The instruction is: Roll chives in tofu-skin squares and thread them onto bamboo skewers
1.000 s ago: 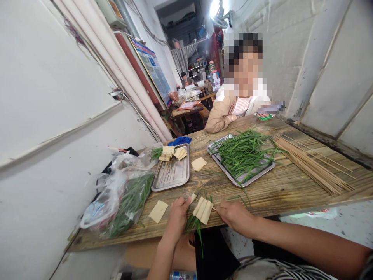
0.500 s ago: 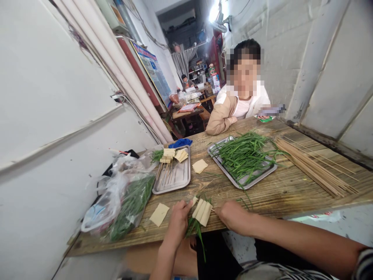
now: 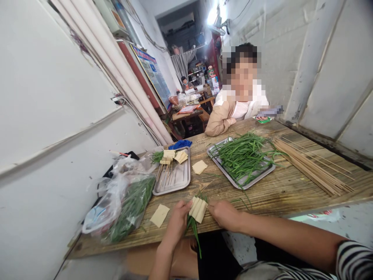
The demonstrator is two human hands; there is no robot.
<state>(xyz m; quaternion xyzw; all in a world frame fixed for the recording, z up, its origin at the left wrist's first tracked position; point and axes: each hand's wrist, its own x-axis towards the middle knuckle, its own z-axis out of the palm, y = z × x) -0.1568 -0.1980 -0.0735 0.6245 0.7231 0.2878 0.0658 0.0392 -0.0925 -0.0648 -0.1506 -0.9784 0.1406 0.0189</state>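
At the table's near edge, several tofu skin rolls stuffed with green chives sit side by side in a row. Long chive ends hang out below them, over the edge. My left hand is closed on the leftmost tofu skin roll. On the other side of the row, my right hand is pinched shut at the rightmost roll, on a thin skewer that is now mostly hidden. Left of my left hand lies a flat tofu skin sheet. Farther back lies a small stack of sheets.
A metal tray carries loose chives. Another tray holds finished-looking skewered rolls. Bare skewers lie at right. A plastic bag of greens is at left. A person sits opposite, holding a phone.
My right hand has moved left, closer to the rolls, and the short length of skewer showing between them has vanished. The rolls have shifted slightly left and now sit tighter against my left hand.
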